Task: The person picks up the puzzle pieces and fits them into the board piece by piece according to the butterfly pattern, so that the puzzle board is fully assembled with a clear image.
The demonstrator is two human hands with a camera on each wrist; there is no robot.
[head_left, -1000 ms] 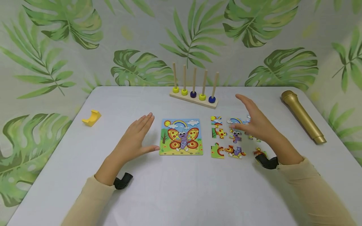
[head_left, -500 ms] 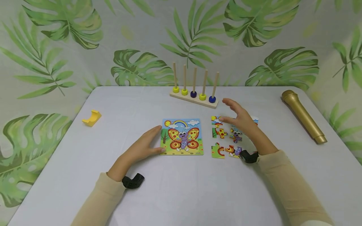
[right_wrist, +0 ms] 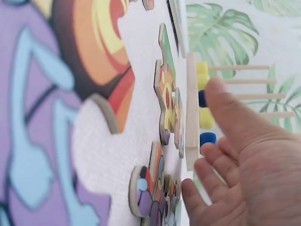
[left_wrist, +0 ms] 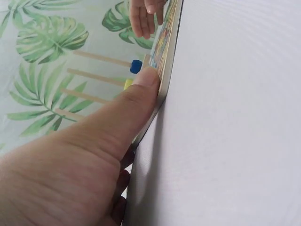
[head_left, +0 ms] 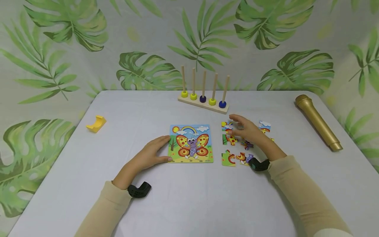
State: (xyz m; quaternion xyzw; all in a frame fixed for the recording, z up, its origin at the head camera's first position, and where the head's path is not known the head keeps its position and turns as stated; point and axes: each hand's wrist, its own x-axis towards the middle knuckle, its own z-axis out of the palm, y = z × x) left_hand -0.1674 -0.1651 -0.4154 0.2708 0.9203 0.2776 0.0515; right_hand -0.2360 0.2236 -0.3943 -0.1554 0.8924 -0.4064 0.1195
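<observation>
Puzzle pieces [head_left: 226, 160] loose; likely selecting one. Left hand [head_left: 147, 155] touches picture board [head_left: 192, 144], fingers relaxed; right hand [head_left: 251, 134] spread, empty; pinch probably needed next.

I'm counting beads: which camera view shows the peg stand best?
The head view: the peg stand shows whole, with all five beads and pegs. The right wrist view has it sideways, partly behind the right hand; in the left wrist view, the left hand hides much.

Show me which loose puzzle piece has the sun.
The leftmost piece in the back row, by the right hand: its sun appears on no other visible loose piece.
</observation>
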